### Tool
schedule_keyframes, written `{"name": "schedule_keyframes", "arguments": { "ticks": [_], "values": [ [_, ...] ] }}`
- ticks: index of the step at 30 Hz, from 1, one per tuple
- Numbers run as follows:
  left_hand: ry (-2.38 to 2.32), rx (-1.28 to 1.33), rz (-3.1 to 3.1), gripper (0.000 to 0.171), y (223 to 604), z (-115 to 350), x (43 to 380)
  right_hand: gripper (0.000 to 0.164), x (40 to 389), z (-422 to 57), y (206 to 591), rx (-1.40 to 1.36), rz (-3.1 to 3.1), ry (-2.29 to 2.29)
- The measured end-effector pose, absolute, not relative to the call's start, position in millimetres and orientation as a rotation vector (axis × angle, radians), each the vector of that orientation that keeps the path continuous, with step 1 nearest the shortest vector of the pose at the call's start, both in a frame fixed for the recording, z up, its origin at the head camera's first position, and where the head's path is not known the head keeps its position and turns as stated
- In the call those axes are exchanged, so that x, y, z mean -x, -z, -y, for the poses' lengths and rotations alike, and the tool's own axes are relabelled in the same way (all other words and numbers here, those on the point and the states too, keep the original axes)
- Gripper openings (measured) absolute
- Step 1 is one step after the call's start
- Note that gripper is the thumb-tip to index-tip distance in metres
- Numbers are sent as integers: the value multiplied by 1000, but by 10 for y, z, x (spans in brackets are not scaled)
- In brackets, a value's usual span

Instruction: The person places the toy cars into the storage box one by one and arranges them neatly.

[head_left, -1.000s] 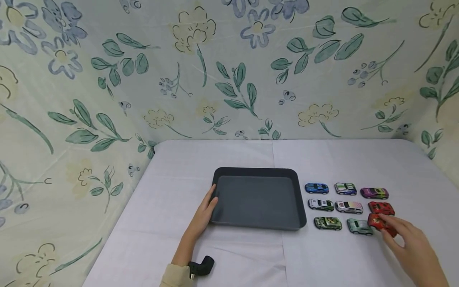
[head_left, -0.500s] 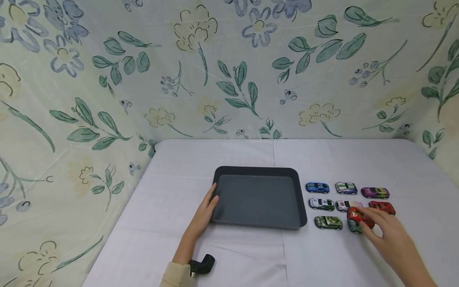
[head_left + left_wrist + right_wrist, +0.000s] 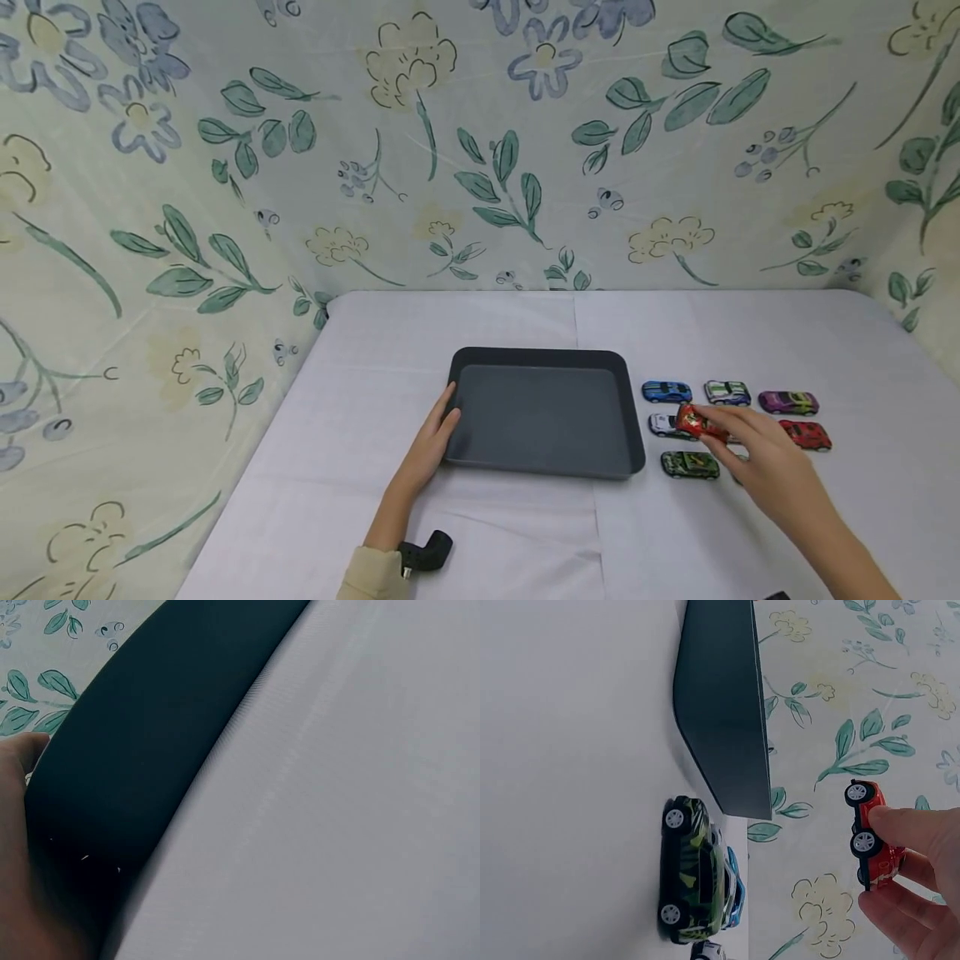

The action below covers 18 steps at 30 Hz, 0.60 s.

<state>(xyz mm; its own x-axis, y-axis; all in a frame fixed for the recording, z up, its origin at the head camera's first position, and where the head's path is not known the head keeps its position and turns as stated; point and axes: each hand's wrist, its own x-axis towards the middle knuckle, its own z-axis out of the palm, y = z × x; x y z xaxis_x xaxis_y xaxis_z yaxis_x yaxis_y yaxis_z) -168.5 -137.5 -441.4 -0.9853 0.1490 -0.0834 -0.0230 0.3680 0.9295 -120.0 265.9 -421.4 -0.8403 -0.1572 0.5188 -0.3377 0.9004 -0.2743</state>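
My right hand (image 3: 772,458) pinches a red toy car (image 3: 697,421) between thumb and fingers, held above the other toy cars. In the right wrist view the red car shows its side and wheels, clear of the table. Beneath it, a white toy car (image 3: 665,426) is partly covered, and the pink-and-white and grey-green ones are mostly hidden by the hand. My left hand (image 3: 429,442) holds the left edge of a dark grey rectangular tray (image 3: 543,358), with a digit over the rim (image 3: 37,746). Nothing lies in the tray.
Right of the tray lie a blue car (image 3: 667,392), a white-and-green car (image 3: 727,392), a purple car (image 3: 789,402), another red car (image 3: 806,435) and a camouflage-green car (image 3: 690,465). A white cloth (image 3: 517,533) covers the table; floral fabric (image 3: 480,242) hangs behind.
My right hand has lifted the red car from the front right end of the rows and carried it left over the other cars, toward the tray. The left hand stays at the tray.
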Motion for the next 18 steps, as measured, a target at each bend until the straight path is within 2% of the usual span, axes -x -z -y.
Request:
{"name": "schedule_keyframes", "arguments": {
  "ticks": [4, 10, 18],
  "values": [
    [-1677, -113, -2472, 52, 4410, 1374, 1690, 45, 1281, -2589, 4240, -419, 2526, -521],
    [-1675, -123, -2473, 52, 4404, 1376, 1698, 46, 1306, -2252, 4004, -513, 2552, -514],
    [-1680, -119, -2464, 52, 4415, 1382, 1684, 41, 1408, -1889, 3967, -575, 2608, -519]
  ]
}}
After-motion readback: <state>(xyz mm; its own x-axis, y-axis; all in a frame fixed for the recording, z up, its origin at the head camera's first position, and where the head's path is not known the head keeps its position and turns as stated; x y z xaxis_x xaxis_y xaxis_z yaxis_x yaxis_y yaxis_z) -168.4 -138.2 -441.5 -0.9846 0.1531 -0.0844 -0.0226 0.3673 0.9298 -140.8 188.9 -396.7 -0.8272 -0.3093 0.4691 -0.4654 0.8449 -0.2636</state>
